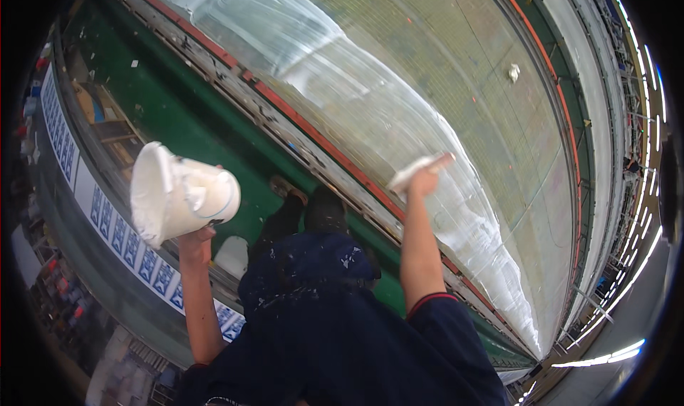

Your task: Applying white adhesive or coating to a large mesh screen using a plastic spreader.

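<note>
Step in hand, prob: spreading wet white stuff over the big tabletop [467, 57] w/ a rag. Hands well apart. L hand [196, 240] grips a white bucket [189, 196] from below, out over the green floor [171, 103]; bucket's tipped on its side, mouth facing L, white residue round the rim, contents can't tell. R hand [425, 180] is out over the tabletop past its red edge strip [288, 109], fingers clasping a whitish rag [406, 174], prob pressed flat; exact grip partly hidden. Rag sits in the streaky white film [313, 39], just short of its far border. Beyond that the surface looks uncoated, w/ a small white lump [514, 72] lying near the far side. Next move, I'd judge, calls for even pressure & a long sweep outward w/ R, while L keeps the bucket clear & angled so nothing spills.
</note>
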Tool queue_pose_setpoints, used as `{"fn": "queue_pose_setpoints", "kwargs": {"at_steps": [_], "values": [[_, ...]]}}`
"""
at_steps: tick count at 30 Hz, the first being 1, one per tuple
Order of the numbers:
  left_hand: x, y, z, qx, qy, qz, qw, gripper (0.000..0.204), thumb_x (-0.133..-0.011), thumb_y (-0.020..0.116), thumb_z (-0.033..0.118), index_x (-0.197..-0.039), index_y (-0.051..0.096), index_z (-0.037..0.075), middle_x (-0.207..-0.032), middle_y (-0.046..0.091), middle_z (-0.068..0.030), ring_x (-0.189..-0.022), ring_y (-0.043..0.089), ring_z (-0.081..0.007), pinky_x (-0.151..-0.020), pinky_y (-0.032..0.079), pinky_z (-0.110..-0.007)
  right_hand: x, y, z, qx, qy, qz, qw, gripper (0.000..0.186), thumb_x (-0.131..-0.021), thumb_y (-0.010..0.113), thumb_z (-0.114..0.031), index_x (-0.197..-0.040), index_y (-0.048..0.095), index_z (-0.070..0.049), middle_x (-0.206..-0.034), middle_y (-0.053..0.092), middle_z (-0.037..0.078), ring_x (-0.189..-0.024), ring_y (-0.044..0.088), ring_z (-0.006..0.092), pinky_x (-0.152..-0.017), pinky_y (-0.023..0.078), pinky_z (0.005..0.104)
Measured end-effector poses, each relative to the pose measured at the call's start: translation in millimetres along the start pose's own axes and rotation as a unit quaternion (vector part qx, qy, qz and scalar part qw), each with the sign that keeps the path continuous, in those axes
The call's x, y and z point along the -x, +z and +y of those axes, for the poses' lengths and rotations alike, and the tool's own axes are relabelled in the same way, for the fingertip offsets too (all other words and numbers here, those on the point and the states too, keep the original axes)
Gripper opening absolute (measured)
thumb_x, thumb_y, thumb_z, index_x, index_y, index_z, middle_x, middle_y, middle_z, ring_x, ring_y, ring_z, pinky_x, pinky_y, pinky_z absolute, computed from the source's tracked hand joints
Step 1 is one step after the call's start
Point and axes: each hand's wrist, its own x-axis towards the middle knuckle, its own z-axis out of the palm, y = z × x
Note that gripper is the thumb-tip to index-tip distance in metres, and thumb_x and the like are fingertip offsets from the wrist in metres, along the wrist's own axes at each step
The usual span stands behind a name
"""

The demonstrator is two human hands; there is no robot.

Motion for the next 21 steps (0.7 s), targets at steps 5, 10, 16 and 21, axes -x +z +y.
{"fn": "queue_pose_setpoints", "kwargs": {"at_steps": [5, 10, 16, 21], "values": [[-119, -53, 95, 0.024, 0.157, 0.009, 0.987, 0.094, -0.067, 0.081, 0.023, -0.143, 0.029, 0.005, -0.142, 0.04, -0.0126, -0.132, 0.038, -0.0306, -0.112, 0.028, -0.045, 172, 149, -264, -0.055, -0.11, -0.023, 0.992, 0.025, -0.08, 0.062, -0.026, -0.085, 0.063, -0.002, -0.081, 0.066, 0.018, -0.075, 0.065, 0.036, -0.066, 0.048, 0.048], [-231, -129, 157, -0.027, 0.138, 0.06, 0.988, 0.096, -0.07, 0.078, 0.031, -0.145, 0.024, 0.004, -0.146, 0.034, -0.012, -0.136, 0.033, -0.0298, -0.115, 0.021, -0.045, 337, 263, -513, -0.095, -0.343, -0.115, 0.927, 0.015, -0.078, 0.06, -0.014, -0.082, 0.063, 0.0, -0.08, 0.064, 0.018, -0.072, 0.066, 0.0355, -0.062, 0.051, 0.0452], [-353, -147, 257, -0.019, 0.103, 0.045, 0.994, 0.084, -0.078, 0.072, 0.032, -0.143, 0.028, 0.003, -0.145, 0.036, -0.0128, -0.134, 0.036, -0.0288, -0.114, 0.024, -0.044, 368, 328, -567, 0.018, -0.734, -0.162, 0.66, 0.016, -0.077, 0.055, -0.008, -0.089, 0.062, 0.0, -0.083, 0.062, 0.014, -0.078, 0.063, 0.0298, -0.073, 0.053, 0.0393], [-475, -145, 326, -0.025, 0.177, -0.011, 0.984, 0.07, -0.087, 0.063, 0.025, -0.144, 0.027, 0.006, -0.147, 0.032, -0.0116, -0.134, 0.035, -0.0281, -0.116, 0.023, -0.043, 249, 228, -434, 0.196, -0.641, -0.183, 0.719, 0.033, -0.082, 0.051, -0.005, -0.115, 0.052, 0.003, -0.103, 0.059, 0.021, -0.094, 0.061, 0.0332, -0.08, 0.05, 0.0424]]}}
